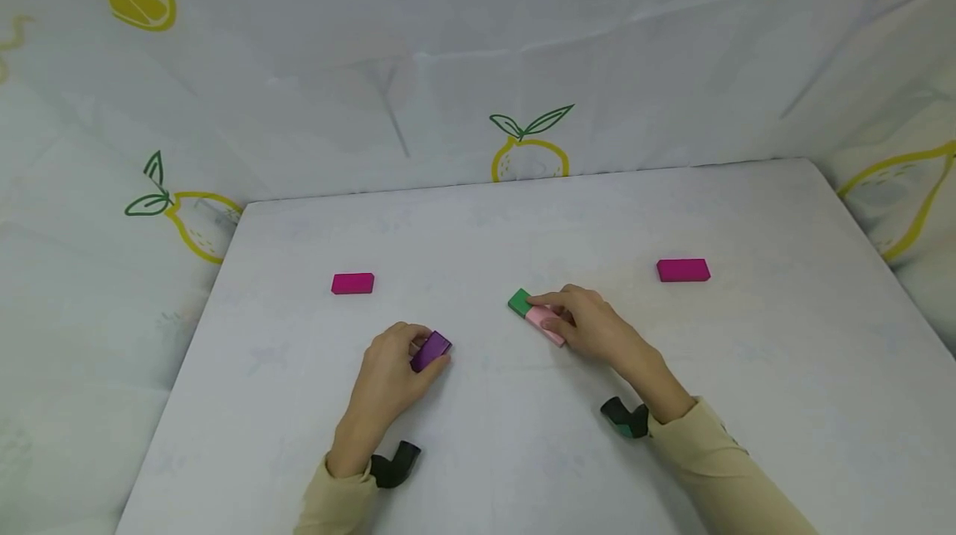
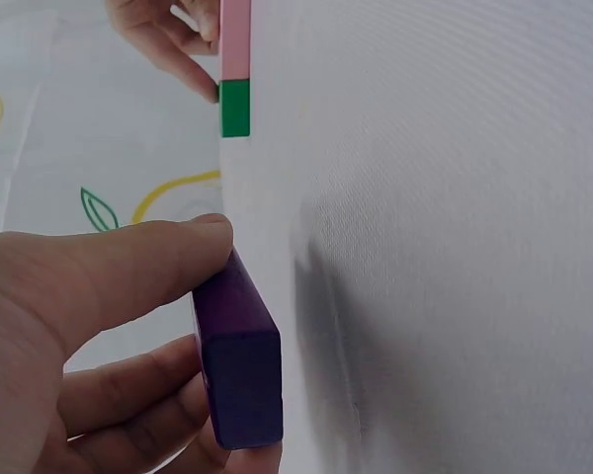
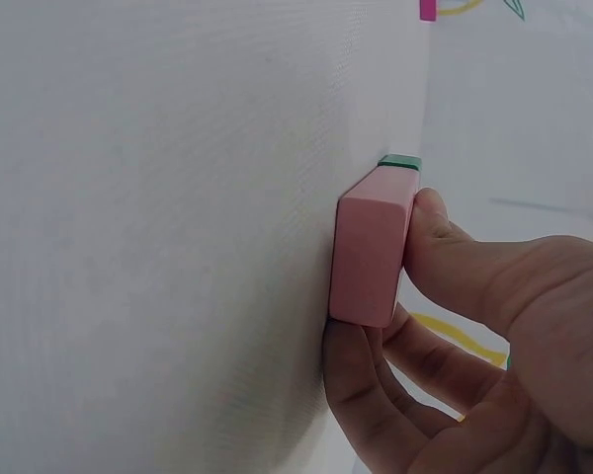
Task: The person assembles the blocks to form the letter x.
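In the head view my left hand [image 1: 388, 373] grips a purple rectangular block [image 1: 431, 351] between thumb and fingers. The left wrist view shows that block [image 2: 239, 346] tilted, its shadow falling apart from it on the table. My right hand [image 1: 597, 332] pinches a pink block [image 1: 545, 324] low on the table, thumb on one side and fingers on the other. A green piece [image 1: 519, 303] meets the pink block's far end in line with it; whether the two are joined, I cannot tell. In the right wrist view the pink end face [image 3: 368, 262] is nearest.
Two magenta blocks lie flat farther back, one at the left [image 1: 353, 284] and one at the right [image 1: 683, 270]. A white cloth covers the table [image 1: 478, 452]. Behind it hangs a lemon-print curtain [image 1: 314, 104]. Dark wrist devices sit at the left [image 1: 396, 466] and right [image 1: 626, 419] cuffs.
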Action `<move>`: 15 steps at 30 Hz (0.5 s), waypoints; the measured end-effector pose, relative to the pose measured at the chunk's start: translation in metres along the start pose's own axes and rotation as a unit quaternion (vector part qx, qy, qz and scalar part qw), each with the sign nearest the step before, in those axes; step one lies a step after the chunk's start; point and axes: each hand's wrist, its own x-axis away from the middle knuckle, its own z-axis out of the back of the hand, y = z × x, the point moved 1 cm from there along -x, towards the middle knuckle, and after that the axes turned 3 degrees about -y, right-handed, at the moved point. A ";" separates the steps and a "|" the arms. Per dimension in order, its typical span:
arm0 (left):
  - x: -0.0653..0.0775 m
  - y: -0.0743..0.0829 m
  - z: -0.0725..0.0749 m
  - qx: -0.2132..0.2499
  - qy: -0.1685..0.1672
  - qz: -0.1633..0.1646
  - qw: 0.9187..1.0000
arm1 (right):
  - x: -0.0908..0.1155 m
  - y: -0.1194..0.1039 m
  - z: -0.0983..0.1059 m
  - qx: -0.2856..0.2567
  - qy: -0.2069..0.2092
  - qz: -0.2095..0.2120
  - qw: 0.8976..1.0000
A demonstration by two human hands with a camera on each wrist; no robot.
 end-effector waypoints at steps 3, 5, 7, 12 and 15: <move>-0.002 0.003 -0.001 0.002 0.000 -0.004 1.000 | 0.000 0.000 0.000 0.000 0.000 -0.001 1.000; -0.003 0.005 -0.002 0.005 -0.001 -0.007 1.000 | 0.000 -0.001 0.000 -0.001 -0.002 -0.003 1.000; -0.003 0.007 -0.004 0.008 -0.004 -0.007 1.000 | 0.001 -0.001 0.000 -0.003 -0.003 -0.005 1.000; -0.005 0.012 -0.008 0.007 -0.009 -0.011 1.000 | 0.001 -0.001 0.001 -0.004 -0.003 -0.005 1.000; -0.007 0.014 -0.010 0.005 -0.010 -0.014 1.000 | 0.001 -0.002 0.001 -0.004 -0.003 -0.005 1.000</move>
